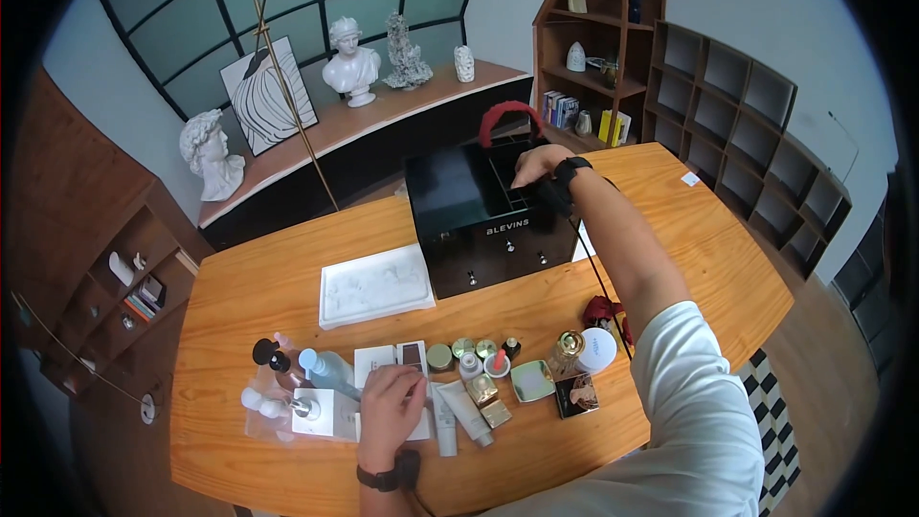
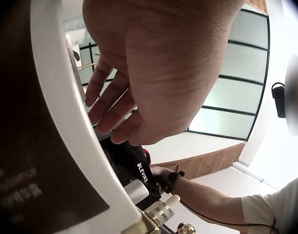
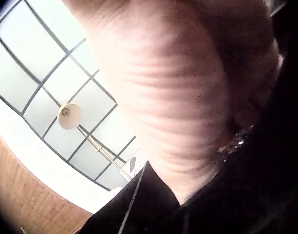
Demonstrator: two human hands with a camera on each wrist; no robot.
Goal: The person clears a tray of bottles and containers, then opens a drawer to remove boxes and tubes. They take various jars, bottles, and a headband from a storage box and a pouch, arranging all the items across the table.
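Pale sleeve [image 1: 704, 393] lies nearest the head camera, behind the right hand's grip. Left of the left hand [image 1: 392, 407], close by, stand the white pump [image 1: 326, 414] and blue bottle [image 1: 330, 370]; a sideways swing of that wrist could topple them. Left fingers are loosely bent, gripping nothing, over the palette [image 1: 413, 354]; contact cannot be confirmed. Beyond that hand lies the tray [image 1: 378, 287]. Tubes [image 1: 463, 412] lie just to its right and could be dragged by a sleeve or wrist strap. Black case [image 1: 469, 254] sits directly beneath the right hand [image 1: 544, 165], which reaches into its open top. Right fingertips are hidden, so whether they are apart, together or clamped cannot be told; blind reaching risks a poor hold. Cable [image 1: 595, 268] trails toward the camera from the right wrist, beside the gold-topped bottle [image 1: 566, 349]; pulling back carelessly could snag it.
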